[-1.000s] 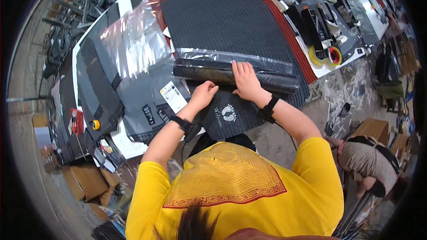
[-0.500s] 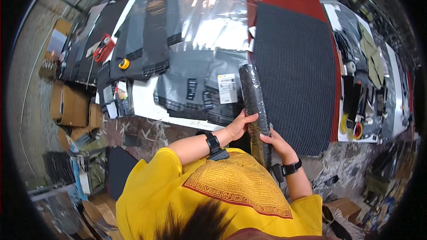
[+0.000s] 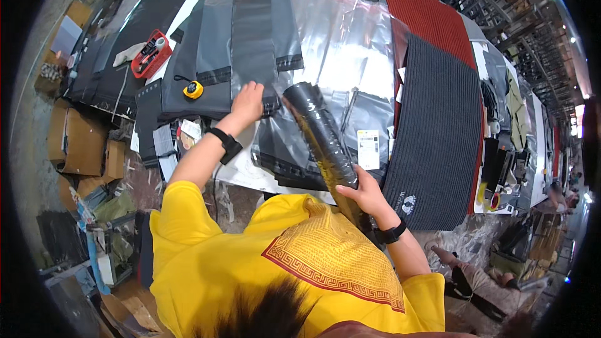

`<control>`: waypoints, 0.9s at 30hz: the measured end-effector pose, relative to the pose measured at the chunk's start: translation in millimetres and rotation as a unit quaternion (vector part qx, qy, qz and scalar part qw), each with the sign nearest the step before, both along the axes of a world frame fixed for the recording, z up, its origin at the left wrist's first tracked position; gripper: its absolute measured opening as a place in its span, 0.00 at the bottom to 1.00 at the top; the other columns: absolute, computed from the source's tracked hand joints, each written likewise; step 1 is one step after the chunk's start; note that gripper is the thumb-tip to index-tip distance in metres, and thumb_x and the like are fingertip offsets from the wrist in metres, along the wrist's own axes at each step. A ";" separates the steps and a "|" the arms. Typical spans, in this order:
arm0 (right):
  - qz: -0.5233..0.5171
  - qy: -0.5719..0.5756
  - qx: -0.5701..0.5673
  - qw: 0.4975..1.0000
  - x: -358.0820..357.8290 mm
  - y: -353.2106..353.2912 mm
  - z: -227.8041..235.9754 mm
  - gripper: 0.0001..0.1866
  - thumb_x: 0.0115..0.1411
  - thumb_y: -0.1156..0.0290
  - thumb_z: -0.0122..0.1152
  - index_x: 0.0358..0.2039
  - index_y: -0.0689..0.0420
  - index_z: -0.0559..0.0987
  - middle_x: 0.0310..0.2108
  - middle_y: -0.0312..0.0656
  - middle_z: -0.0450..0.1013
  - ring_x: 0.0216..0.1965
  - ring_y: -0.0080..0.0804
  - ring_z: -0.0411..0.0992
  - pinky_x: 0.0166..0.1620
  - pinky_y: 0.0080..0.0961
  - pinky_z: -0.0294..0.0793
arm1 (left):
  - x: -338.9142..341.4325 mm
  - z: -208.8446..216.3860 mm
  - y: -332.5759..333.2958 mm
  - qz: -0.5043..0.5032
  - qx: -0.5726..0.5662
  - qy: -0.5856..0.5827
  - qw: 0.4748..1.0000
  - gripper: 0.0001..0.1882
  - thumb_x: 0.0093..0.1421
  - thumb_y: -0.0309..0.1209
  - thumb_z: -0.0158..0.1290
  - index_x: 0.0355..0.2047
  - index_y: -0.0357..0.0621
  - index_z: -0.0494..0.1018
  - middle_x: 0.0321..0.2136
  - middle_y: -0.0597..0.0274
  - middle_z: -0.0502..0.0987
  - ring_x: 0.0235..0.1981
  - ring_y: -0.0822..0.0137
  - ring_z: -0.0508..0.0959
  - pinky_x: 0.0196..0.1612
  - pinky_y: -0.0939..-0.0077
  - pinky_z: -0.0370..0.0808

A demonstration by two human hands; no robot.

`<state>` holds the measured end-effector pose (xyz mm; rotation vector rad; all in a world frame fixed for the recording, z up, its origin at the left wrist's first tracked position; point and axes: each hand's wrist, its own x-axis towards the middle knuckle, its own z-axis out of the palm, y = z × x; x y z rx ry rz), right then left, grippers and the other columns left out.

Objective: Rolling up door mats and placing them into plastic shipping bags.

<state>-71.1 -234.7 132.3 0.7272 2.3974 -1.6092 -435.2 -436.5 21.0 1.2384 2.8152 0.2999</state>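
Observation:
My right hand [image 3: 364, 193] is closed around the lower part of a dark roll [image 3: 320, 141] wrapped in shiny clear plastic. The roll leans up and left over the table, its lower end close to my yellow shirt. Reaching forward, my left hand [image 3: 248, 101] rests on a dark plastic sleeve [image 3: 252, 37] near its front edge, with the fingers stretched out. Under and beside the roll lie clear plastic bags [image 3: 341, 44] and dark packages. A white label [image 3: 369, 149] sits to the right of the roll.
A ribbed grey mat [image 3: 432, 131] with a red end [image 3: 426, 15] covers the table's right side. To the left are a yellow tape measure [image 3: 193, 90] and a red basket [image 3: 152, 54] of small items. Cardboard boxes [image 3: 84, 144] stand at the far left.
My left hand has let go of the roll and moved forward-left onto the dark sleeves. The roll, still in my right hand, has tilted further left.

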 end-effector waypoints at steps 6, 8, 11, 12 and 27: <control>0.048 -0.006 0.099 0.994 -66.7 -34.0 -17.3 0.42 0.52 0.50 0.74 0.57 0.69 0.71 0.43 0.60 0.77 0.43 0.52 0.77 0.47 0.37 0.74 | -74.1 -63.8 -18.5 -0.191 -0.002 -0.002 0.982 0.12 0.56 0.28 0.54 0.42 0.41 0.75 0.42 0.57 0.74 0.46 0.55 0.75 0.44 0.63 0.76; 0.090 -0.079 0.067 0.991 -93.1 -39.5 -7.3 0.42 0.52 0.49 0.74 0.56 0.69 0.72 0.43 0.60 0.77 0.43 0.54 0.76 0.47 0.38 0.74 | -107.7 -74.9 -22.0 -0.196 0.022 -0.088 0.976 0.11 0.56 0.28 0.55 0.40 0.41 0.76 0.39 0.58 0.76 0.44 0.55 0.77 0.43 0.63 0.76; 0.095 -0.156 -0.033 0.983 -116.4 -31.1 -37.8 0.39 0.55 0.49 0.72 0.54 0.70 0.74 0.42 0.56 0.78 0.43 0.45 0.77 0.48 0.36 0.74 | -127.0 -82.1 -18.3 -0.126 0.124 -0.338 0.925 0.08 0.57 0.28 0.57 0.37 0.40 0.77 0.34 0.56 0.78 0.40 0.52 0.80 0.41 0.63 0.76; 0.079 -0.191 -0.102 0.973 -121.8 -28.6 -50.8 0.37 0.56 0.49 0.71 0.53 0.70 0.75 0.41 0.53 0.78 0.43 0.42 0.77 0.48 0.35 0.74 | -128.1 -76.3 -14.1 -0.042 0.195 -0.487 0.850 0.07 0.57 0.28 0.57 0.36 0.40 0.77 0.32 0.54 0.79 0.37 0.50 0.81 0.40 0.64 0.76; -0.212 -0.199 -0.665 0.688 -116.7 -6.0 -76.2 0.22 0.68 0.57 0.58 0.52 0.63 0.77 0.45 0.47 0.80 0.43 0.36 0.81 0.48 0.36 0.83 | -20.7 -69.7 0.1 0.224 0.258 -0.591 0.731 0.09 0.64 0.27 0.48 0.27 0.38 0.74 0.20 0.59 0.76 0.21 0.63 0.77 0.23 0.67 0.70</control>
